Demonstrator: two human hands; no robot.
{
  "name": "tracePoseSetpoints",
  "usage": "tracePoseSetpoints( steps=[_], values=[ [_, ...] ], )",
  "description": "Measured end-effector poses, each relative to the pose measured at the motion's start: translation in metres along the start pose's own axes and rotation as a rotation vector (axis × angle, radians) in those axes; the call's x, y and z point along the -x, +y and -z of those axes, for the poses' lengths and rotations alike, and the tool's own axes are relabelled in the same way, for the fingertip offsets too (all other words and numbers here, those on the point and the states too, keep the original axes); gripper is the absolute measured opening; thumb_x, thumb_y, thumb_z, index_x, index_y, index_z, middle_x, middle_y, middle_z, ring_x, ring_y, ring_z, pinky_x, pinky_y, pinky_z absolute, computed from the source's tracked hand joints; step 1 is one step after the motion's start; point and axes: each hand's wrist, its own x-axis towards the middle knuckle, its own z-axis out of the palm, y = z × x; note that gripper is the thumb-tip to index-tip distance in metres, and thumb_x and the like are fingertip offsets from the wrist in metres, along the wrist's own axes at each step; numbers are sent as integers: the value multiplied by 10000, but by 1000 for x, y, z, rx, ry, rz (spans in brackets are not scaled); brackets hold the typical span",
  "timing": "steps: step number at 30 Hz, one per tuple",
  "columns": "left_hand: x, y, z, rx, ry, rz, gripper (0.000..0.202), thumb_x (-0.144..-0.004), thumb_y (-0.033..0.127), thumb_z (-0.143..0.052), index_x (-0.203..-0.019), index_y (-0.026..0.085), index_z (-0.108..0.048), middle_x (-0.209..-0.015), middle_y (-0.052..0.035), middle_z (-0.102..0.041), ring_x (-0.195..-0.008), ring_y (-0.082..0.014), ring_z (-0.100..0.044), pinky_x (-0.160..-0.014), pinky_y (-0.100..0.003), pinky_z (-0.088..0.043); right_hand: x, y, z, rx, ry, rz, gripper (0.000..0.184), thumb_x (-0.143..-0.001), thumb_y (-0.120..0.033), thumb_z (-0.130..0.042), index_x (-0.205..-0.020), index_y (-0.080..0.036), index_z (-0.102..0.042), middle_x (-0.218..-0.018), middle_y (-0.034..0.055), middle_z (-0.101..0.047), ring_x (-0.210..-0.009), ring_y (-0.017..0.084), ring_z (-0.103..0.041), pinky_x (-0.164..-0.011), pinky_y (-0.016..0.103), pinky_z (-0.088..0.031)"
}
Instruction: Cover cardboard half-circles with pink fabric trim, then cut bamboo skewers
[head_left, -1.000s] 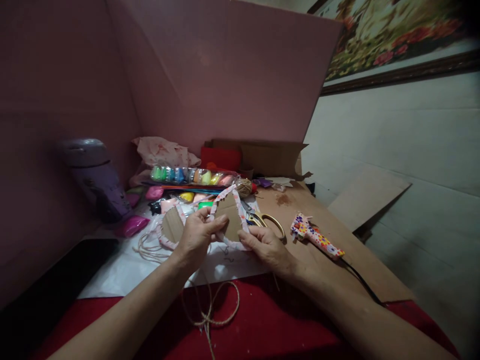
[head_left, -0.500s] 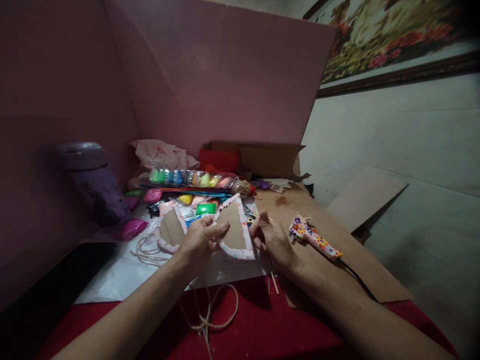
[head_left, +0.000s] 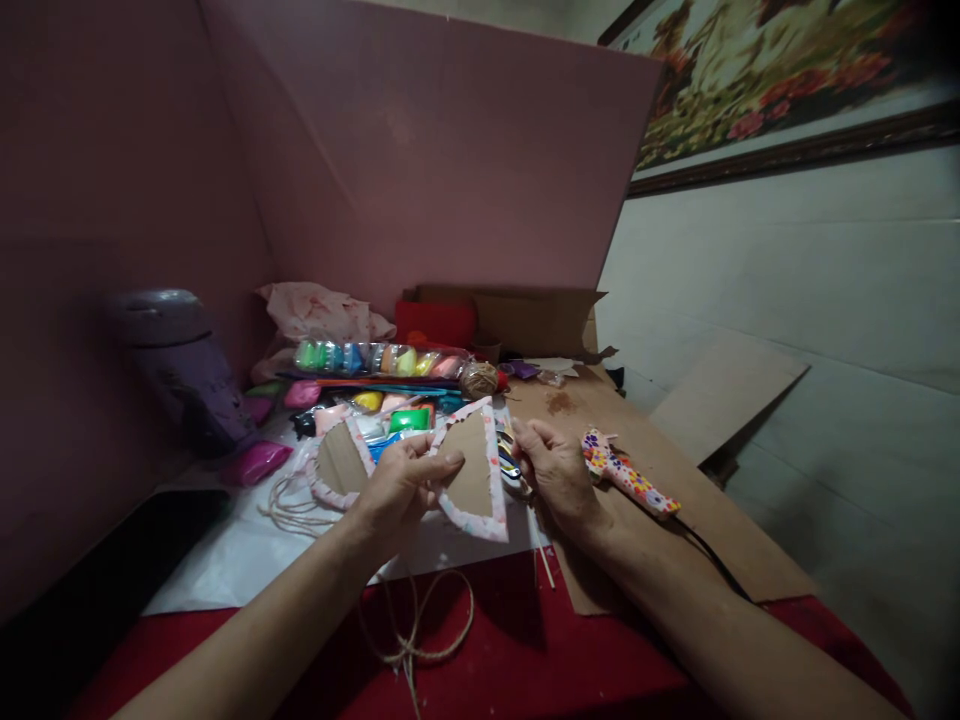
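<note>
My left hand (head_left: 397, 490) is closed in a pinch on a cardboard shape (head_left: 472, 470) edged with pink flowered fabric, holding it up over the table. A second fabric-edged lobe (head_left: 341, 462) of it shows to the left of my thumb. My right hand (head_left: 559, 480) is off the cardboard, just to its right. Its fingers are curled over the handles of the scissors (head_left: 510, 465), whose blades point toward the cardboard. A glue gun (head_left: 626, 472) with a coloured pattern lies right beside that hand.
Packets of coloured clay (head_left: 382, 358), a twine ball (head_left: 478, 378) and a purple flask (head_left: 184, 375) crowd the back left. A pink board (head_left: 450, 160) walls the rear. Loose twine (head_left: 420, 625) lies on the red cloth (head_left: 525, 650); a brown cardboard sheet (head_left: 675, 540) lies at right.
My right hand let go of the cardboard's lower edge and moved right onto the scissors. My left hand kept its hold and tipped the shape slightly.
</note>
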Motion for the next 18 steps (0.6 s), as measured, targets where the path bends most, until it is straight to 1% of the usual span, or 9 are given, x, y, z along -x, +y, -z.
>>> tracePoseSetpoints(
  steps=[3,4,6,7,9,11,14,16,18],
  values=[
    [1,-1,-1,-91,33,-23,268,-605,180,-741,-838,110,-628,-713,-33,-656,-604,-109,-606,-565,-203,-472,-2,1,0,-99,44,24,235,-753,-401,-629,-727,-177,-559,-569,-48,-476,-452,66,-378,-412,185,-311],
    [2,-1,-1,-124,35,-26,276,-603,189,-743,-840,113,-625,-707,-29,-653,-597,-108,-602,-558,-204,-466,-2,1,0,-133,48,26,227,-745,-391,-638,-800,-181,-571,-607,-45,-491,-455,65,-383,-404,181,-315],
    [3,-1,-2,-170,20,-30,298,-595,200,-748,-852,116,-620,-709,-29,-654,-597,-117,-602,-558,-219,-468,-3,0,0,-190,38,-2,287,-764,-430,-599,-901,-179,-578,-658,-31,-506,-441,62,-377,-361,174,-297],
    [3,-1,-3,-180,8,-31,309,-588,202,-751,-854,117,-619,-715,-32,-658,-601,-126,-606,-562,-230,-473,-4,-1,0,-221,25,-32,325,-776,-465,-568,-912,-170,-582,-668,-23,-509,-433,63,-373,-338,173,-282],
    [4,0,-5,-190,-8,-30,322,-560,196,-765,-836,115,-620,-718,-39,-665,-603,-138,-611,-556,-239,-475,-5,-3,2,-301,11,-103,384,-768,-523,-543,-862,-153,-587,-652,-13,-507,-425,65,-373,-312,170,-269],
    [4,0,-6,-204,-22,-23,305,-539,195,-775,-791,113,-624,-700,-42,-667,-594,-141,-608,-544,-232,-466,-6,-6,3,-378,-5,-174,383,-731,-538,-581,-750,-156,-564,-585,-30,-475,-404,59,-349,-303,162,-247],
    [4,-1,-5,-222,-72,-12,281,-539,202,-777,-768,113,-641,-698,-47,-673,-601,-141,-608,-561,-231,-463,-6,-9,6,-413,-75,-236,392,-698,-496,-645,-582,-170,-462,-467,-71,-389,-346,31,-247,-295,150,-155],
    [3,-2,-3,-214,-103,0,283,-553,203,-772,-795,114,-656,-718,-52,-681,-623,-145,-614,-590,-239,-468,-6,-9,7,-406,-131,-243,417,-696,-459,-670,-535,-172,-413,-423,-86,-359,-323,15,-188,-295,151,-103],
    [2,-3,-2,-197,-115,8,284,-561,203,-768,-810,112,-665,-731,-60,-687,-636,-150,-619,-605,-246,-471,-6,-9,7,-398,-163,-247,417,-692,-437,-687,-531,-173,-407,-406,-97,-346,-311,7,-167,-293,151,-90]
  ],
)
